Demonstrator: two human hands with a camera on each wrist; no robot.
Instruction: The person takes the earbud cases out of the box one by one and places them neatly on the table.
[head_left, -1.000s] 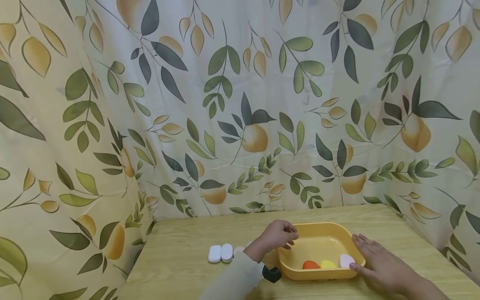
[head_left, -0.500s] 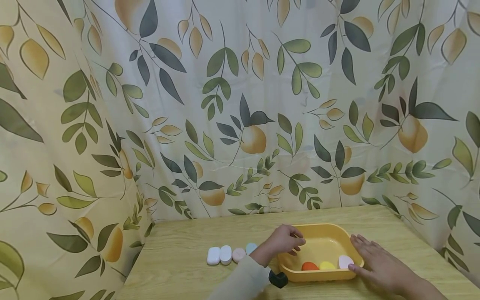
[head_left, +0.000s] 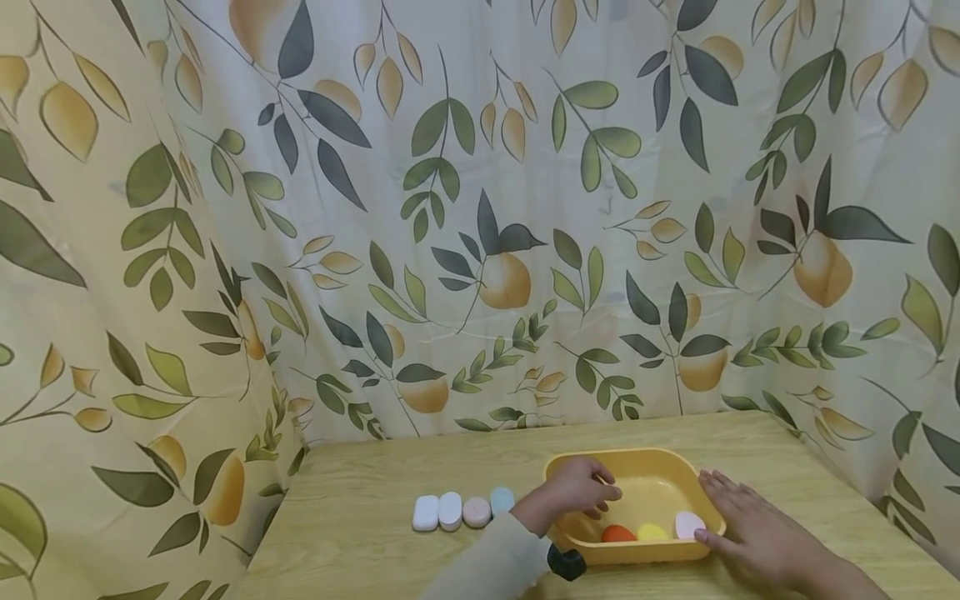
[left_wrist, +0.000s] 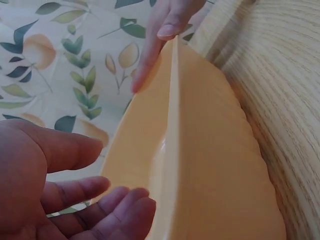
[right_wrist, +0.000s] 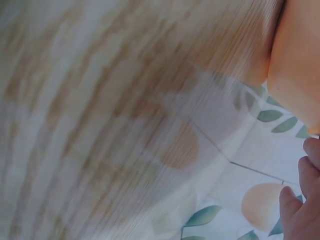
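Observation:
My left hand (head_left: pixel 576 488) hovers over the left part of a yellow plastic tray (head_left: pixel 651 457). Its fingers bend loosely, with the thumb apart; nothing shows between them in the left wrist view. Against the tray's right side lies my right hand (head_left: pixel 765 530), fingers straight and thumb at the front right rim. A red piece (head_left: pixel 618 533), a yellow piece (head_left: pixel 652 532) and a pale pink piece (head_left: pixel 688 526) lie inside the tray along its front wall. The right wrist view catches only some right-hand fingertips (right_wrist: pixel 295 205) beside the tray's wall (right_wrist: pixel 302 60).
Left of the tray, a row of small blocks stands on the wood-grain table (head_left: pixel 360 483): two white blocks (head_left: pixel 426 512), a pinkish round one (head_left: pixel 476 512) and a light blue one (head_left: pixel 502 500). A leaf-patterned curtain (head_left: pixel 480 208) hangs behind.
My left hand has moved right and slightly down, further over the tray. This uncovers the pinkish and light blue blocks. My right hand stays against the tray.

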